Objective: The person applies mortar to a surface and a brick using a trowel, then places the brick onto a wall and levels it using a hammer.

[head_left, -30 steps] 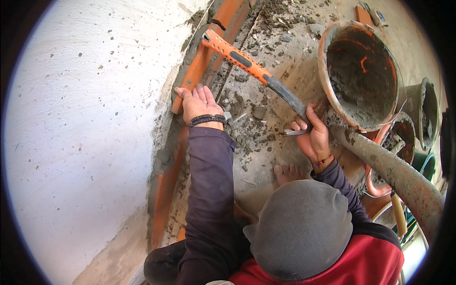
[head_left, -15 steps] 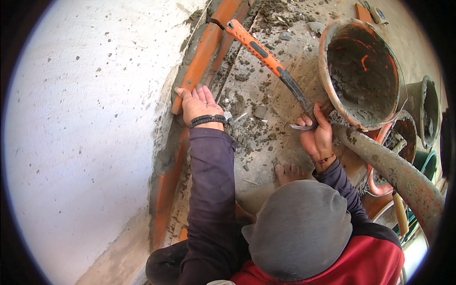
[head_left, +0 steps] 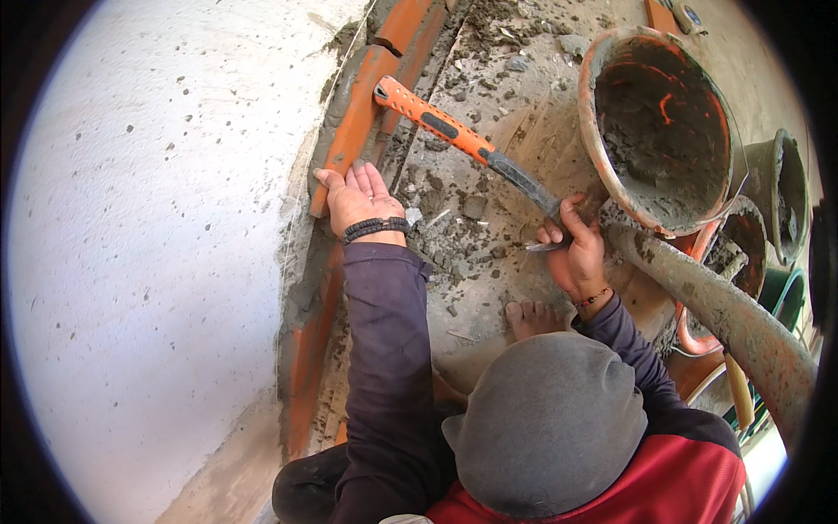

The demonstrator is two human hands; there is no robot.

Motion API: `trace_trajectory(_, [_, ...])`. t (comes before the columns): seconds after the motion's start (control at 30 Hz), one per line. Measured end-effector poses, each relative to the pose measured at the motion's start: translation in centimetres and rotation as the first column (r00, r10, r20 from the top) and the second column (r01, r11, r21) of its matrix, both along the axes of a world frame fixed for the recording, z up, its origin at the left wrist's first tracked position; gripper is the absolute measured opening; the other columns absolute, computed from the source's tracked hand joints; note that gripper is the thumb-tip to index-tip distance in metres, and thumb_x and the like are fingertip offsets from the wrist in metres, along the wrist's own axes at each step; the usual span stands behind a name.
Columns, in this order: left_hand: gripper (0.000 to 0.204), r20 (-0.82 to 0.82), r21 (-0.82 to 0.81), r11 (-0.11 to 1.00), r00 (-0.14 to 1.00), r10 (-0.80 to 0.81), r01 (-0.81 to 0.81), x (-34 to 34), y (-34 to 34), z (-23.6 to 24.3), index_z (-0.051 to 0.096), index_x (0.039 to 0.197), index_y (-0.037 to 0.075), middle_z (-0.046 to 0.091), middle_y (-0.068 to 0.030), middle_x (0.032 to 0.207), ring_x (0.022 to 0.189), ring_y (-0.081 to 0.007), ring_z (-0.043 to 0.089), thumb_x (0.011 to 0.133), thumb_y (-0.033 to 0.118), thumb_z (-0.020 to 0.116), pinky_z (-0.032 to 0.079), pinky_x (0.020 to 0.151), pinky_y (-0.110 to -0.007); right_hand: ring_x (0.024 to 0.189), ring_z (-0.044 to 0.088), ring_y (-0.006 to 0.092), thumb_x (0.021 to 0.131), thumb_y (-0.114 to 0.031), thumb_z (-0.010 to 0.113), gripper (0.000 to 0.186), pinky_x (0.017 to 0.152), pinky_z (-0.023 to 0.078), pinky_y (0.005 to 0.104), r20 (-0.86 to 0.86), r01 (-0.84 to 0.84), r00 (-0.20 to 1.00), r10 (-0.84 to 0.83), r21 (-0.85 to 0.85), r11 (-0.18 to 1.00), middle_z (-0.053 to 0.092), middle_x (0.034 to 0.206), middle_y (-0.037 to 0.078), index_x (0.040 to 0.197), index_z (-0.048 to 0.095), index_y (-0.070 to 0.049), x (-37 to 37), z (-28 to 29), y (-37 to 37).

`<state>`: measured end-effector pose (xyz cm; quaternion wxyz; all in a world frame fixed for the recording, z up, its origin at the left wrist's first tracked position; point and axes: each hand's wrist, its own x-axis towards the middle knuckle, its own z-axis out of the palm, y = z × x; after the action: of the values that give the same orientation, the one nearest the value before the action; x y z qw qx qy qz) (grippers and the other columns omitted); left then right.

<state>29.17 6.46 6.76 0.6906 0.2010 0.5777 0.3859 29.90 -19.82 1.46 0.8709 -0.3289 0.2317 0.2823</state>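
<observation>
An orange-brown clay tile (head_left: 359, 127) lies lengthwise in wet mortar along the foot of the white wall. My left hand (head_left: 361, 203) is at its near end, palm up. Its thumb rests against the tile and its fingers stretch out along the right side. In my right hand (head_left: 580, 253) is a hammer, gripped at the dark metal head, with a thin blade edge showing past the fingers. The hammer's orange and black handle (head_left: 441, 125) points up and left. Its butt end overlaps the tile's right edge; whether they touch, I cannot tell.
A mortar-caked bucket (head_left: 602, 148) stands right of my right hand, with more buckets (head_left: 779, 201) beyond. A mortar-crusted curved bar (head_left: 716, 297) crosses the right side. A string (head_left: 340, 74) runs along the white wall (head_left: 175, 218). Mortar crumbs litter the floor, and a bare foot (head_left: 531, 320) rests there.
The hammer handle has swung left and down, bringing its butt from beside the tile to over its edge. My right hand still grips the head; my left hand stays at the tile's end.
</observation>
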Motion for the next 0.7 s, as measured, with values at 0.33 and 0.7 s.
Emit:
trace_trajectory(0.33, [0.069, 0.025, 0.021, 1.000, 0.999, -0.020, 0.020, -0.1, -0.2, 0.0, 0.030, 0.144, -0.001, 0.038, -0.0171, 0.144, 0.131, -0.0244, 0.044, 0.097, 0.042, 0.056, 0.044, 0.108, -0.031, 0.066, 0.044, 0.0123, 0.096, -0.011, 0.058, 0.014, 0.067, 0.040, 0.0339, -0.012, -0.021, 1.000, 0.022, 0.028, 0.999, 0.051, 0.088, -0.004, 0.107, 0.053, -0.019, -0.1, -0.9, -0.9])
trace_trajectory(0.7, [0.071, 0.027, 0.017, 0.999, 0.999, -0.028, 0.028, -0.1, -0.1, 0.1, 0.030, 0.144, -0.002, 0.038, -0.0168, 0.145, 0.132, -0.0239, 0.043, 0.096, 0.045, 0.055, 0.042, 0.109, -0.031, 0.067, 0.043, 0.0128, 0.097, -0.011, 0.056, 0.012, 0.068, 0.039, 0.0339, -0.010, -0.030, 0.999, 0.030, 0.015, 0.999, 0.050, 0.088, -0.004, 0.107, 0.053, -0.018, 0.3, 0.0, -1.6])
